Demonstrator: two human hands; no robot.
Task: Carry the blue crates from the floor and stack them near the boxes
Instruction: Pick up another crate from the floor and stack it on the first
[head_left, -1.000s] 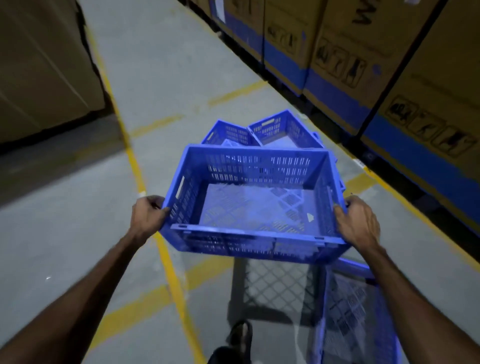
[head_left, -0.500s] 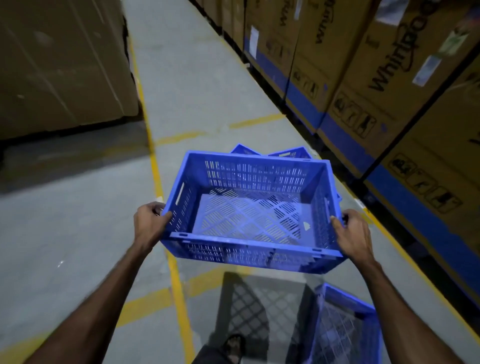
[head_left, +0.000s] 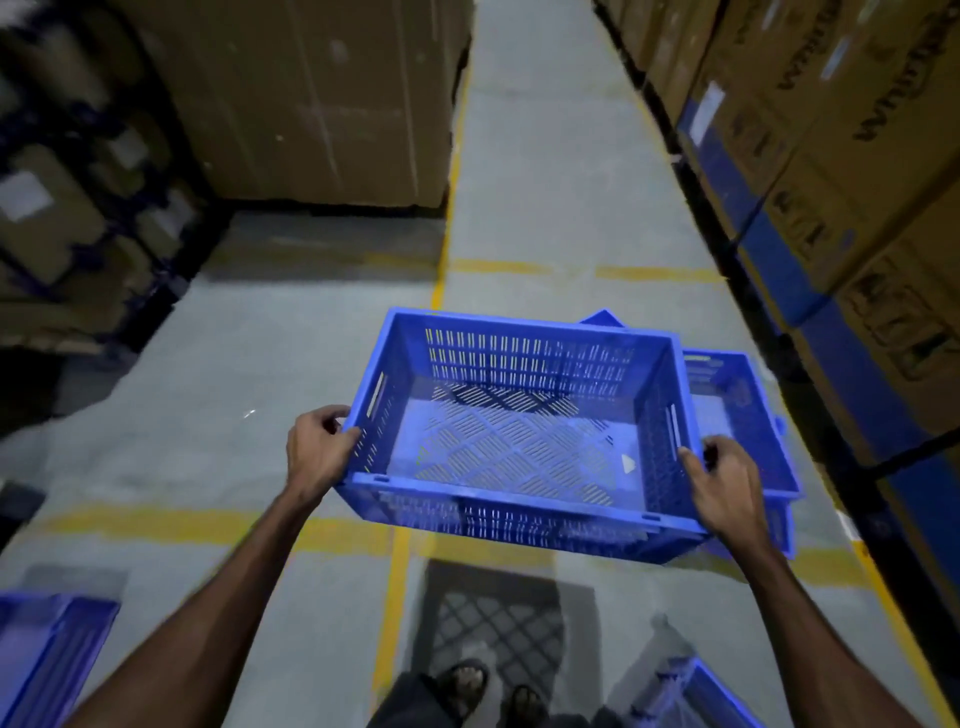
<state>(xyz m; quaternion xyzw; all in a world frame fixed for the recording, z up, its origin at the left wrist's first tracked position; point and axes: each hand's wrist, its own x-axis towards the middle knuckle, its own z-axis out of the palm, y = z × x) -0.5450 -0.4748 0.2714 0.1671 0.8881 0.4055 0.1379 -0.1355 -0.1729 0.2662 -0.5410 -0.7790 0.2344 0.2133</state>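
Both hands are clamped on one blue crate (head_left: 519, 441): my left hand (head_left: 318, 451) curls over the rim of its left end wall, my right hand (head_left: 730, 486) wraps the rim of the right end, and the crate hangs level in the air in front of me, empty, its slotted bottom showing.

Nearest to me, below the load, my sandalled feet (head_left: 470, 686) stand on the grey floor (head_left: 545, 208), with the crate's latticed shadow just ahead of them. A second crate (head_left: 696, 696) lies on the floor by my right foot, and a third crate (head_left: 36, 654) pokes in at the lower left edge. Both, I judge, are still waiting to be carried.

Just past the crate in my grip, to its right, sits the stack of crates (head_left: 737, 410) already set down, beside the row of big cardboard boxes (head_left: 857, 171) along the right wall. How many are in it I cannot tell, since my load hides much of it. A corner of another crate shows behind it.

So I reckon the job is partway through: some crates stacked, this one close to the stack but not yet lowered, and at least two left. Farther off, yellow floor lines (head_left: 498, 267) cross the aisle, and more cartons (head_left: 311, 93) stand on the left.
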